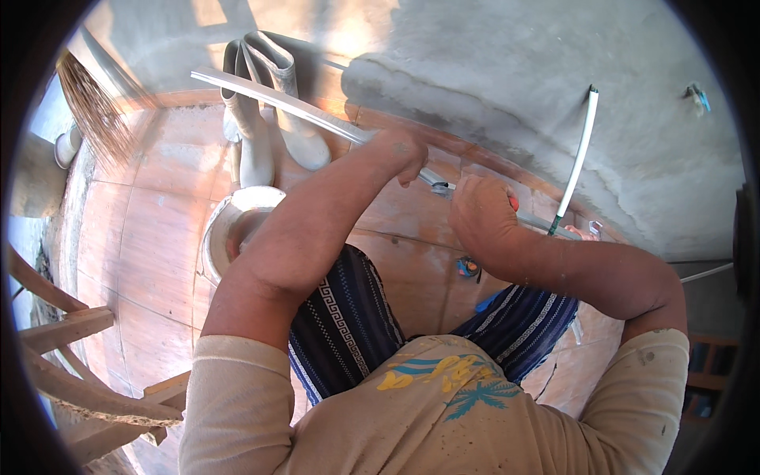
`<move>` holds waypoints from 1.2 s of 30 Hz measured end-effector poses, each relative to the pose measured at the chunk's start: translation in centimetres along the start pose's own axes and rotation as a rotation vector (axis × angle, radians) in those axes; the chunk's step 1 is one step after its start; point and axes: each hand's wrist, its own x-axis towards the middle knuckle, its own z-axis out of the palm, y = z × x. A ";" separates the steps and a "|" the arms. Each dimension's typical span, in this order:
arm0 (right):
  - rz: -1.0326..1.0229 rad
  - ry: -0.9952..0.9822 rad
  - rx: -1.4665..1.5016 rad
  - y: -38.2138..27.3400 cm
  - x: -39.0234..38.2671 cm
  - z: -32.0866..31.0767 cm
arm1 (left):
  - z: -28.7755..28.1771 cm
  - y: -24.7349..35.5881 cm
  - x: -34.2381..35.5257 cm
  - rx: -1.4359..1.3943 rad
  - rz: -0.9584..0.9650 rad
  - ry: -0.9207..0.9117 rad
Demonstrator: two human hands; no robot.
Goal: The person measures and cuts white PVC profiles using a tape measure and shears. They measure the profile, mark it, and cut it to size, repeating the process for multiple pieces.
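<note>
My left hand (404, 158) is closed on a long pale strip (293, 108), which runs diagonally from beside the boots toward the lower right. My right hand (480, 207) is farther along the strip, closed round a tool with a red part (514, 203) showing beside the fingers; the rest of it is hidden. Between my hands, a small dark grey piece (440, 188) is on the strip. A white hose or tube (579, 150) with a dark lower end stands beyond my right wrist. A small blue-and-black object (469, 267) lies on the tiles below my right hand.
A white bucket (218, 237) stands left of my knees on the tiled floor (150, 253). Pale rubber boots (303, 150) stand by the grey wall (507, 63). A straw broom (99, 103) is at upper left, a wooden frame (67, 323) at lower left.
</note>
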 end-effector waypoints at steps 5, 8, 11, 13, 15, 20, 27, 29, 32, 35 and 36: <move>0.303 0.403 0.268 -1.7 -1.0 6.6 | 0.6 -1.1 0.7 -0.032 0.079 0.008; 0.437 0.507 0.614 -3.2 -2.3 9.1 | 0.6 -1.6 0.1 -0.065 0.105 0.088; 0.444 0.497 1.521 -6.0 -2.4 10.2 | 0.4 -1.6 -0.6 -0.072 0.052 0.104; 0.440 0.313 2.382 -8.4 -2.0 10.4 | 0.1 -1.2 -0.8 -0.062 0.074 0.121; 0.374 -0.151 3.307 -10.8 -0.7 9.1 | 0.3 -1.2 -0.9 -0.038 0.070 0.142; 0.318 -0.358 3.301 -11.7 2.6 6.2 | 1.2 -1.0 -0.4 0.083 0.009 0.257; 0.443 -0.199 3.141 -8.1 3.4 4.2 | 1.2 -0.4 -0.4 0.160 -0.041 0.266; 0.423 -0.253 3.212 -8.0 3.9 4.3 | 1.1 -0.3 -0.4 0.160 -0.041 0.252; 0.397 -0.238 3.358 -8.8 4.8 4.4 | 1.1 0.3 -0.8 0.155 -0.040 0.266; 0.413 -0.142 3.358 -9.7 5.4 4.1 | 1.1 0.5 -1.3 0.138 -0.030 0.274; 0.425 -0.108 3.330 -9.8 5.5 3.9 | 1.0 0.6 -1.3 0.148 -0.048 0.266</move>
